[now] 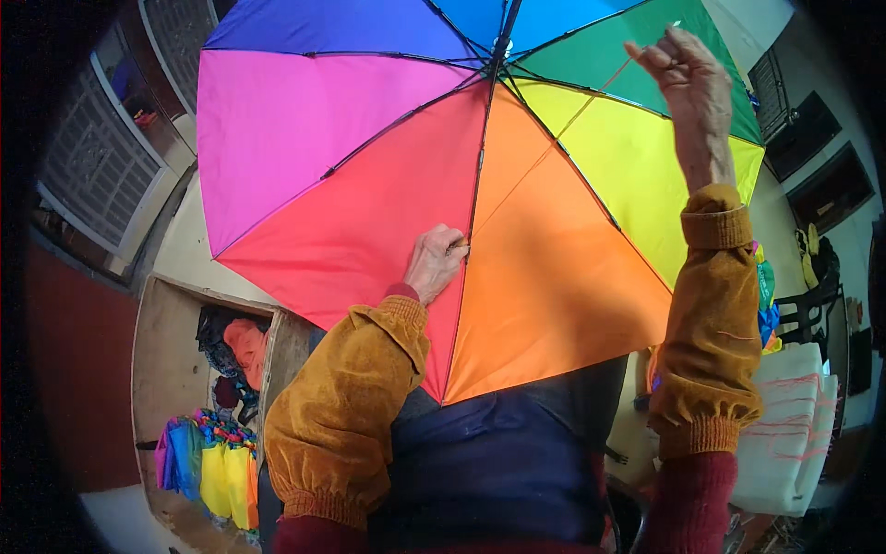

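An open rainbow umbrella (544,305) spreads over my lap and the table, its inside facing me. Black ribs (479,157) fan out from the hub, where the shaft meets them. My left hand (436,261) is closed in a pinch on the rib along the seam between the red and orange panels. From that spot a thin orange thread (554,143) stretches taut, up and to the right across the orange and yellow panels. My right hand (692,92), raised over the green panel, has its fingers curled closed on the thread's far end. A tiny bright tip shows there; I cannot make out what it is.
At the left, a wooden box (166,342) holds dark and orange cloth and folded rainbow fabric (217,471). A white padded bundle (784,434) with pinkish threads lies at the right. Behind it are more rainbow fabric (767,295) and a black chair (803,314).
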{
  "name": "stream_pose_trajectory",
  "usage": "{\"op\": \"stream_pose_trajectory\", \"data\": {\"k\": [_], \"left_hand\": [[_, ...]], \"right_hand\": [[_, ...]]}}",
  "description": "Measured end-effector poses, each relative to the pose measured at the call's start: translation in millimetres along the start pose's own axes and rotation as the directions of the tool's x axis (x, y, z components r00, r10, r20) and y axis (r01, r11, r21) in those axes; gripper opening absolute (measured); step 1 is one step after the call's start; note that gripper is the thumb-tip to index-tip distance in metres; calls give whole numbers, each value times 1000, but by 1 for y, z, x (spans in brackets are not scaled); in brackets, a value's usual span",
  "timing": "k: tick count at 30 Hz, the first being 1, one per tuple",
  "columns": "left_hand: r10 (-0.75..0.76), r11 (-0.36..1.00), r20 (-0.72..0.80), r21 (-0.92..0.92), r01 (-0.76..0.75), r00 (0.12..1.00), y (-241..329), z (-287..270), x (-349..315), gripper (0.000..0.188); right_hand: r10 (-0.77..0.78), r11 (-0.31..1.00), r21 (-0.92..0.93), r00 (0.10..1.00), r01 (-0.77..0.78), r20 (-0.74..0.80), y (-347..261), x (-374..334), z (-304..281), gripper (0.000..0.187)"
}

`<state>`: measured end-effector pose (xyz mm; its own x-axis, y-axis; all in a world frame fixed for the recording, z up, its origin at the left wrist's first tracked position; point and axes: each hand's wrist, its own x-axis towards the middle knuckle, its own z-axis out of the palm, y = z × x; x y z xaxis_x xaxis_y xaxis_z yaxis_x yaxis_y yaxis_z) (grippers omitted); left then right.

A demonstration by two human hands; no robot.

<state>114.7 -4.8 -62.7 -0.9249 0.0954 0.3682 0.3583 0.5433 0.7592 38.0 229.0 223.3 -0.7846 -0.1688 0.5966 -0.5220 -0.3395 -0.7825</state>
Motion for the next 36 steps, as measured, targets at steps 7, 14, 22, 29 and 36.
{"op": "stream_pose_trajectory", "data": {"k": [7, 14, 22, 29, 36], "left_hand": [[-95, 995, 90, -17, 97, 991, 30, -17, 10, 23], [-11, 998, 90, 66, 5, 996, 26, -34, 4, 25], [11, 978, 228, 201, -58, 974, 25, -33, 4, 22], [111, 965, 177, 217, -149, 978, 12, -22, 7, 22], [-184, 923, -56, -354, 153, 981, 28, -33, 10, 19]], "right_hand": [[-11, 995, 100, 997, 4, 74, -46, 31, -30, 13], [-131, 991, 7, 990, 131, -42, -52, 7, 59, 6], [-97, 991, 84, 994, 101, -53, -56, 2, 71, 10], [-166, 985, 29, 984, 168, -59, -59, 9, 48, 12], [-373, 610, -754, 928, 246, 1, -101, -6, 17, 13]]}}
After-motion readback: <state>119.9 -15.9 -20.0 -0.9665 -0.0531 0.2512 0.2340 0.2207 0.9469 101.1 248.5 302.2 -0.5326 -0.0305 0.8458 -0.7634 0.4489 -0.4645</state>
